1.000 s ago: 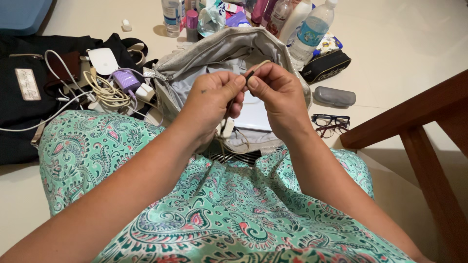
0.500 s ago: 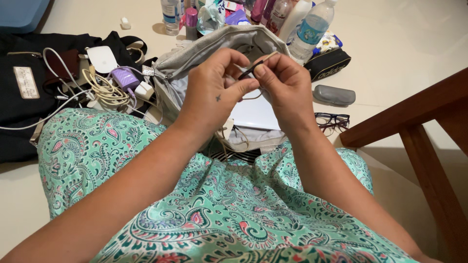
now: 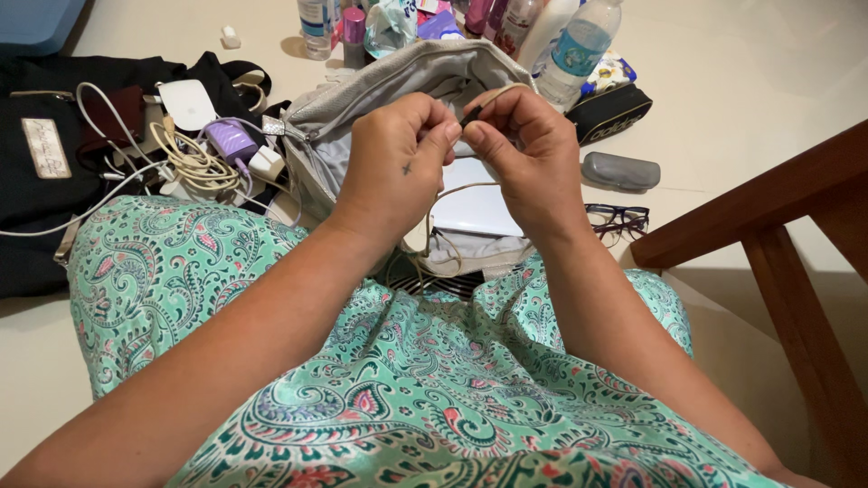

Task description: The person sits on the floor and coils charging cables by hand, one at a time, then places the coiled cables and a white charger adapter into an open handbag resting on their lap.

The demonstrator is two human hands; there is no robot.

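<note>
Two hands: both raised over the lap, fingertips nearly meeting.
Lap: green paisley fabric [image 3: 362, 398] fills the near view.
Left hand [image 3: 398, 158]: fingers curled narrow, pinching a thin tan cord [image 3: 452, 194].
Right hand [image 3: 524, 149]: thumb and forefinger closed on the cord's dark tip, apparently a plug.
Cord: loops down from the hands toward the lap.
Behind hands: open grey bag [image 3: 362, 99], white flat device [image 3: 479, 208] inside.
Right floor: black glasses [image 3: 619, 220], grey case [image 3: 620, 170].
Left floor: tangled cables [image 3: 185, 163].
Far: bottles [image 3: 579, 41].

Looks like a home: tiled floor [image 3: 759, 63], toiletry bottles [image 3: 542, 27] at twelve o'clock, wooden chair leg [image 3: 796, 298] at three.
</note>
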